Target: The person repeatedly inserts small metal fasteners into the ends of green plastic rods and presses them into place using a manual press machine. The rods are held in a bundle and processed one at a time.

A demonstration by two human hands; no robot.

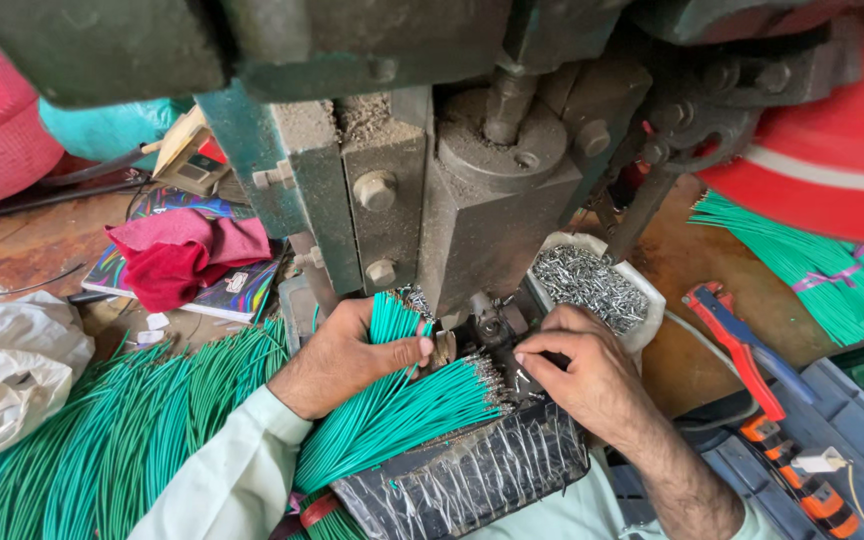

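At centre frame I see the left hand point(347, 352) clamped around a bundle of green wires point(392, 410) under the grey press point(432, 190). The right hand point(582, 372), fingers pinched narrow, touches the die area beside a white bag of metal terminals point(592, 285).

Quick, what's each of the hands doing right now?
Left hand: closed around a bundle of green wires.
Right hand: fingers pinched together at the press; what they hold cannot be told.

Glossy green plastic-coated wires point(392, 410), dull gritty metal press point(482, 200), shiny metal terminals point(587, 280)
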